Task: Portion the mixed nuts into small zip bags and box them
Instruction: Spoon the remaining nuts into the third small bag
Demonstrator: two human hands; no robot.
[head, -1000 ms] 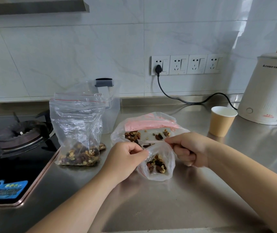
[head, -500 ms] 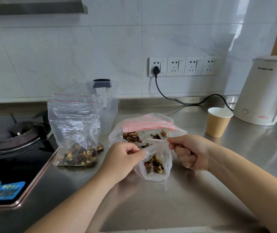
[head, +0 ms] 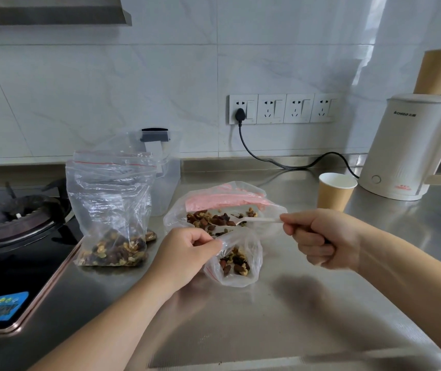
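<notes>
A small zip bag (head: pixel 236 263) with some mixed nuts stands on the steel counter, its mouth pinched by my left hand (head: pixel 187 254). My right hand (head: pixel 321 238) grips the handle of a white plastic spoon (head: pixel 251 220), whose bowl lies among the nuts in the large bag (head: pixel 224 207) with a pink strip behind. A tall zip bag (head: pixel 111 210) with nuts at its bottom stands to the left. A clear plastic box (head: pixel 164 172) with a grey clasp sits behind that bag.
A gas hob (head: pixel 16 223) fills the left side. A paper cup (head: pixel 335 191) and a white electric kettle (head: pixel 412 148) stand at the right, with a black cord (head: pixel 280 163) running to the wall sockets. Bare steel counter (head: pixel 267 330) lies in front.
My right hand let go of the small bag's mouth and moved right and up, now holding the spoon in the large bag. My left hand still pinches the small bag.
</notes>
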